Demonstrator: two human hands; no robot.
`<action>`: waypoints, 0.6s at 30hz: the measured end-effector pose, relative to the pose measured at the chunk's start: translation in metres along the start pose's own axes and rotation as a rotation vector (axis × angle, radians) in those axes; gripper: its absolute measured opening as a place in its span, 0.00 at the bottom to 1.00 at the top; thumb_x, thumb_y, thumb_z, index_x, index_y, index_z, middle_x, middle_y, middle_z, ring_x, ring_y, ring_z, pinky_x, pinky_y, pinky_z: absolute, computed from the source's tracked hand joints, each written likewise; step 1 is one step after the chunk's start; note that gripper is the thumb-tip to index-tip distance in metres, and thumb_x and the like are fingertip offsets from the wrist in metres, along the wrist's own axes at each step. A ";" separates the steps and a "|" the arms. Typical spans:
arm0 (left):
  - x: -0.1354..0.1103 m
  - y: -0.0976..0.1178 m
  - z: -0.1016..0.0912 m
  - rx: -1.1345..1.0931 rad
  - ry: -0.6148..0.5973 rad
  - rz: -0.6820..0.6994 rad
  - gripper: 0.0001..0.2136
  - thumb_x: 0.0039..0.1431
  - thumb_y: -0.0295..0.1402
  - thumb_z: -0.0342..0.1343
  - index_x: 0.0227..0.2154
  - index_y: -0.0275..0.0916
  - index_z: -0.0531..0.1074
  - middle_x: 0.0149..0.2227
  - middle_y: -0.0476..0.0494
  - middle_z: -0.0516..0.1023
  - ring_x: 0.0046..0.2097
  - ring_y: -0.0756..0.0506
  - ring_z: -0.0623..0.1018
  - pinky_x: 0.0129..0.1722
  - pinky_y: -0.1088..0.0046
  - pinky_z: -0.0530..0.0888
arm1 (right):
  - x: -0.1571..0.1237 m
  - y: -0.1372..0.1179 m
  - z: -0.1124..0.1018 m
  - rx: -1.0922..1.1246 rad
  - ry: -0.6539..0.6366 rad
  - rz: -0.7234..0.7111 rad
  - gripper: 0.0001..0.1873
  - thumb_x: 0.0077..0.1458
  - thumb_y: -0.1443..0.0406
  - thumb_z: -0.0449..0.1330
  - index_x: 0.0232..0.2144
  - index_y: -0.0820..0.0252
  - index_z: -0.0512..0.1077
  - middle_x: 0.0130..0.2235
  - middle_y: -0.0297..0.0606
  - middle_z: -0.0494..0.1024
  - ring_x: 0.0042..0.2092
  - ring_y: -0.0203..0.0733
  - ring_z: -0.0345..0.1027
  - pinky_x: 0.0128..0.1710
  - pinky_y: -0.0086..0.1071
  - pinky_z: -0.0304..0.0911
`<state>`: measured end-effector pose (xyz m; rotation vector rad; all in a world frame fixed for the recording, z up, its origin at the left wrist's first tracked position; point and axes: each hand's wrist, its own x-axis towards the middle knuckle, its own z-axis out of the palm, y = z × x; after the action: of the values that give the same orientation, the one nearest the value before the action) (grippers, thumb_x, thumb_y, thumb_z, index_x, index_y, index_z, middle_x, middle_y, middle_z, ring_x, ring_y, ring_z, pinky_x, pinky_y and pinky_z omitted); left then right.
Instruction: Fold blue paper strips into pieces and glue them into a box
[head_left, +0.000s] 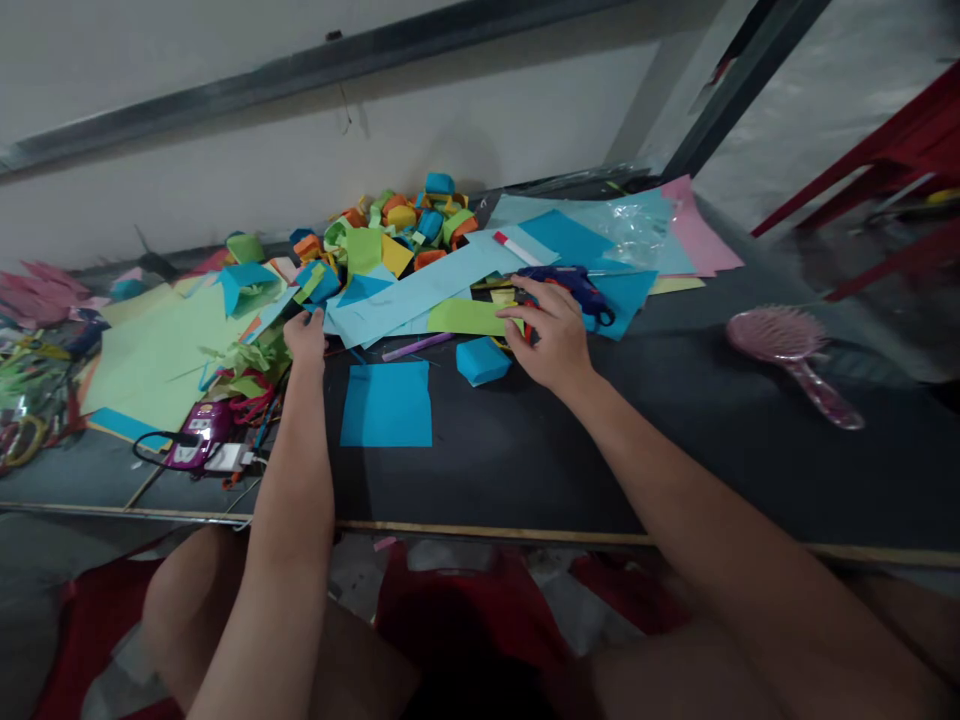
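My left hand [305, 336] is closed with its fingers curled, beside the light blue paper strip [420, 290]; anything inside it is hidden. My right hand [553, 332] has its fingers apart, reaching over the green paper strip [472, 316] and next to a dark blue tool [574, 284] that looks like a glue gun. Just left of the right hand sits a folded blue paper piece [482, 362]. Between my hands a blue paper square [387, 404] lies flat on the dark table [540, 460], with a purple pen [417, 347] behind it.
Several folded colored paper pieces [427, 225] are heaped against the wall. A red-and-white marker [514, 247] lies on paper sheets. Green sheets [157, 350] and a purple device with a cable [199, 437] are at left. A pink hairbrush [787, 350] lies at right, near a red chair [877, 150].
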<state>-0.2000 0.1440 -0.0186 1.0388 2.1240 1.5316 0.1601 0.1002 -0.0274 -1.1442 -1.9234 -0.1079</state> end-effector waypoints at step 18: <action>-0.001 0.006 -0.024 0.236 0.294 0.018 0.07 0.62 0.31 0.51 0.39 0.34 0.71 0.40 0.38 0.80 0.44 0.43 0.80 0.50 0.68 0.73 | 0.001 -0.005 -0.005 0.010 0.001 -0.025 0.13 0.61 0.65 0.53 0.38 0.54 0.78 0.58 0.40 0.72 0.58 0.51 0.66 0.57 0.50 0.62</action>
<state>-0.2117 0.1278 -0.0046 0.9560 2.5538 1.5508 0.1593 0.0951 -0.0218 -1.1132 -1.9357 -0.1120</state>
